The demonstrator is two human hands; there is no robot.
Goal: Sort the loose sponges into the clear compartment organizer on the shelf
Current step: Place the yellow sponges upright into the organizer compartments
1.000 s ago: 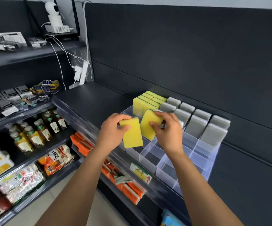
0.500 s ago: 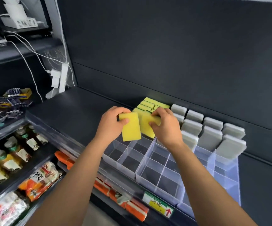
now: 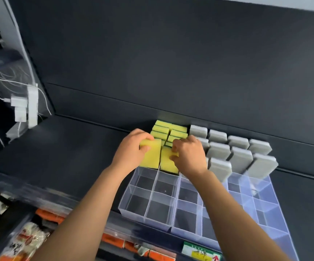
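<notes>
A clear organizer (image 3: 150, 219) with many little boxes sits on the dark shelf (image 3: 58, 147). Its back edge is right by the dark wall (image 3: 171, 63). The left hand (image 3: 129, 153) grips a yellow sponge (image 3: 152, 159), with the thumb on the front and the fingers curled over the top. It holds the sponge upright at the left edge of the organizer, just behind the front boxes. The right hand (image 3: 189, 157) pinches a second yellow sponge (image 3: 166, 162) with bent fingers and thumb. This one stands right beside the first. Its bottom end is down at the rim of a box, but I cannot tell if it is all the way in. More yellow sponges (image 3: 168, 131) stand packed in the back left corner of the organizer, just behind the hands. Grey sponges (image 3: 239, 153) stand in rows along the back edge, out to the back right corner. A white plug strip (image 3: 31, 104) with wires hangs near the back left corner of the shelf. Under the front edge are orange packs (image 3: 112, 242) and a price tag (image 3: 201, 251).
</notes>
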